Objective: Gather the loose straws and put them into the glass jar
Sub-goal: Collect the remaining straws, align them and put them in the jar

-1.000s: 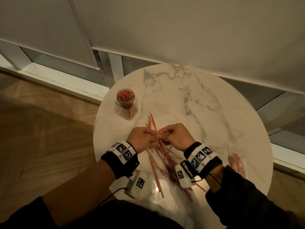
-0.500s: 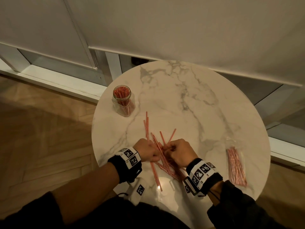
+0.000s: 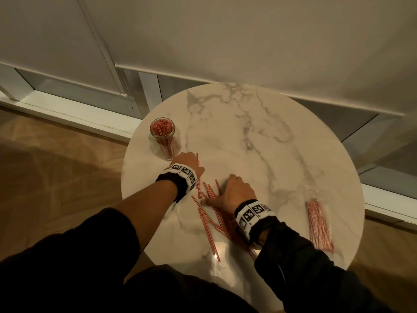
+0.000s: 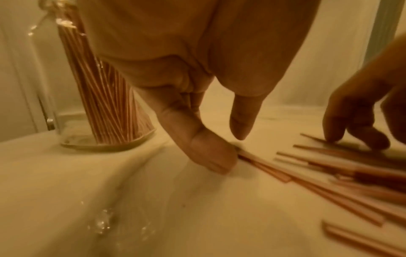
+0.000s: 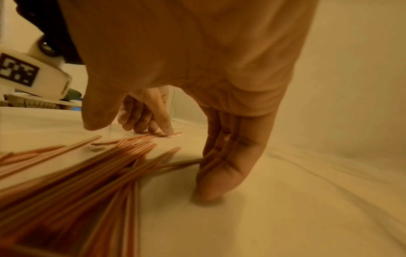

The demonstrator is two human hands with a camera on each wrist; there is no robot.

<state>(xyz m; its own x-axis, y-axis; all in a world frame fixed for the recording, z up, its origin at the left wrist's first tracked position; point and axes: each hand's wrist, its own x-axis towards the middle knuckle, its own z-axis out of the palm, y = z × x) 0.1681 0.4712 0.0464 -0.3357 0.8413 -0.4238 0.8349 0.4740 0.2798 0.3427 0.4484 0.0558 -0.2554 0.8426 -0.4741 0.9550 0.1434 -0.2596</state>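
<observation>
both hands flat, fingers straight, on the straws (image 3: 209,213) strewn over the surface (image 3: 259,154) – left hand (image 3: 188,163) just beside the jar (image 3: 163,141), right hand (image 3: 234,193) mid-pile. better to rake them parallel – then pinch one bundle.

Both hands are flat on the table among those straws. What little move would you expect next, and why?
Probably sweeping the two hands together to bunch the loose straws. The left hand and right hand rest with straight fingers on opposite sides of the scattered pile, gripping nothing, and the glass jar stands just beyond.
</observation>
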